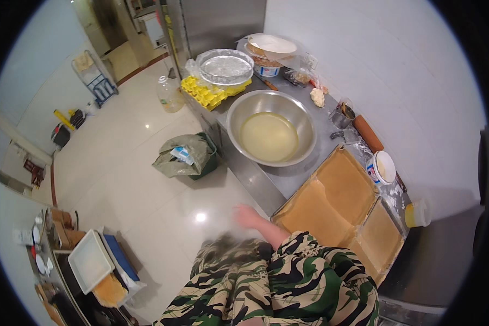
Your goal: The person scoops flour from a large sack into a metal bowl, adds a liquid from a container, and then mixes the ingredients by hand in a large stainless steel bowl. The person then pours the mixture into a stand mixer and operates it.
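Note:
My right hand (247, 216) reaches left from a camouflage sleeve, past the front edge of the steel counter (258, 187). It is smeared by motion, so its fingers and anything in them cannot be made out. Nearest to it is a flat tray (307, 217) lined with golden-brown sheets, which lies on the counter to the right of the forearm. My left sleeve is blurred, and no left hand can be made out. Beyond the tray stands a wide steel bowl (233, 127) of pale yellow liquid.
Yellow egg trays (204, 93) bear a bag-covered round pan (225, 68) at the back. A rolling pin (367, 133), white tub (382, 168) and scraper (351, 136) lie along the wall. On the floor stand a lined bin (205, 165) and plastic jug (169, 98). A rack holds a white tray (91, 261).

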`<state>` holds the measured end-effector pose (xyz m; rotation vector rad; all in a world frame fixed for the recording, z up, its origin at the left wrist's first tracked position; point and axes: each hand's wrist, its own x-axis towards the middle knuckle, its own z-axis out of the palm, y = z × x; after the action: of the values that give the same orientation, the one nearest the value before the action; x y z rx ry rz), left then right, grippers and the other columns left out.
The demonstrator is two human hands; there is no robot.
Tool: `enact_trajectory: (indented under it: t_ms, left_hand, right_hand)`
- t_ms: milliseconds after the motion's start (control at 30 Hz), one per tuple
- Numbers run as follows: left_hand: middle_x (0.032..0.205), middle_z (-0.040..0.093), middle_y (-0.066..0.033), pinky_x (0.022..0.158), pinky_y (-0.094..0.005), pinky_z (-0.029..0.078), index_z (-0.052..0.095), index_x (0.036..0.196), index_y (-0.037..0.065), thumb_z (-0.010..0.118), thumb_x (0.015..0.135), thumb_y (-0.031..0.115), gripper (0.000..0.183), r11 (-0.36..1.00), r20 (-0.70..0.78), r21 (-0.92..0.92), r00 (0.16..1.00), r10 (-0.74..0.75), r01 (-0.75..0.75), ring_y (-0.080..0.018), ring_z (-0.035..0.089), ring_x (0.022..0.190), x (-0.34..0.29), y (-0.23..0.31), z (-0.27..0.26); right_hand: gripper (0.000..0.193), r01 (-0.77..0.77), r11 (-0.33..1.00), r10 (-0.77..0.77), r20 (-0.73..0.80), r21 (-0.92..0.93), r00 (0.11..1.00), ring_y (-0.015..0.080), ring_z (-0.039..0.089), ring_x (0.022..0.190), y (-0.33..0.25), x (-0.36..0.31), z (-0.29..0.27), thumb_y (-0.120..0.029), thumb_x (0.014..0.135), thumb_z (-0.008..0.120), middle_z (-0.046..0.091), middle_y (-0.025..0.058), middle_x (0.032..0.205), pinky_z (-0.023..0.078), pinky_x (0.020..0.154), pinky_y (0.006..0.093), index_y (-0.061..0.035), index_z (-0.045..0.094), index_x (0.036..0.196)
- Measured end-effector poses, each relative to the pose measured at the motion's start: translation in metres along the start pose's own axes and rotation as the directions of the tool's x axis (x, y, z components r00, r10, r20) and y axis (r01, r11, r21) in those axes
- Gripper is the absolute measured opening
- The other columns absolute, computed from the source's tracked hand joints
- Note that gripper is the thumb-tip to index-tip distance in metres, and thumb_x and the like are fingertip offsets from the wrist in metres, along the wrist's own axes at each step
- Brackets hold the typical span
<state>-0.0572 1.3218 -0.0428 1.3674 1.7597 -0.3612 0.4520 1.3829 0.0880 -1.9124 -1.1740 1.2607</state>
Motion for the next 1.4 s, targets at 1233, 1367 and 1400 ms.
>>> enact_trajectory:
  t_ms: [1233, 1367, 1400]
  left_hand:
    - [0.064, 0.053, 0.0030, 0.046, -0.0243, 0.036, 0.062, 0.081, 0.005, 0.052, 0.101, 0.025, 0.030, 0.614, 0.159, -0.330, 0.599, 0.785, -0.717, -0.0052, 0.043, 0.052, 0.199, 0.803, -0.127]
    - [0.064, 0.052, 0.0032, 0.044, -0.0224, 0.037, 0.061, 0.083, 0.005, 0.053, 0.100, 0.023, 0.026, 0.732, 0.333, -0.425, 0.660, 0.673, -0.533, -0.0054, 0.044, 0.050, 0.176, 0.800, -0.131]
    - [0.064, 0.053, 0.0030, 0.044, -0.0225, 0.038, 0.061, 0.084, 0.005, 0.054, 0.100, 0.023, 0.026, 0.729, 0.332, -0.433, 0.658, 0.676, -0.530, -0.0055, 0.045, 0.050, 0.177, 0.797, -0.130]
  right_hand:
    - [0.057, -0.731, 0.674, 0.508, -0.654, -0.103, 0.560, 0.0389, 0.044, 0.128, 0.001, 0.167, -0.285, -0.038, 0.090, 0.060, 0.047, 0.0235, 0.137, 0.039, 0.105, 0.0475, -0.0018, 0.049, 0.132]
    - [0.064, -0.803, 0.593, 0.571, -0.732, 0.056, 0.371, 0.0391, 0.035, 0.135, 0.028, 0.233, -0.263, -0.039, 0.086, 0.063, 0.034, 0.0221, 0.147, 0.035, 0.108, 0.0537, -0.0114, 0.045, 0.141]
    - [0.066, -0.812, 0.577, 0.581, -0.745, 0.093, 0.327, 0.0394, 0.033, 0.136, 0.023, 0.246, -0.259, -0.039, 0.085, 0.064, 0.032, 0.0218, 0.149, 0.034, 0.108, 0.0551, -0.0139, 0.045, 0.143]
